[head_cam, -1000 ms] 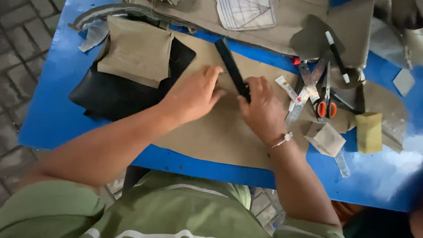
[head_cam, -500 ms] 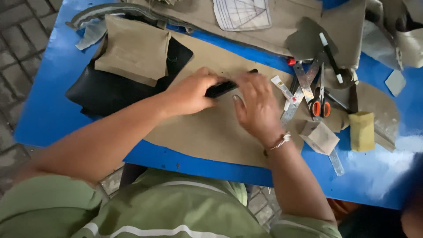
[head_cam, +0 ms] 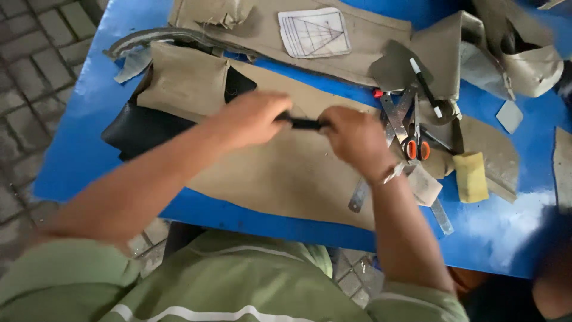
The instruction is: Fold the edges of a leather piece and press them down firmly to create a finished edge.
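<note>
head view, looking down over a bright blue tabletop: both hands are closed on 1 narrow black strip of stiff leather-like material, held level just above a large tan sheet of fabric-backed material that lies flat across the table. the left hand grips the strip's left end in a curled fist, and the right hand pinches the right end, so only a short middle section shows between them. motion blur softens the fingers, so it looks as if the strip is being pulled taut or flexed, but i cannot be sure which.

to handle this well, the grip at both ends should be even, so the strip does not twist, and the pull should run along its length rather than across it. keeping it over the tan sheet, low and centred, gives a clean place to lay it.

to the right, near the right wrist, lie 1 pair of orange-handled scissors, crossed flat metal rulers, a white-capped marker pen and a yellow sponge block; the right elbow should stay clear of these. a black textured leather piece lies to the left under a folded tan piece.
</note>
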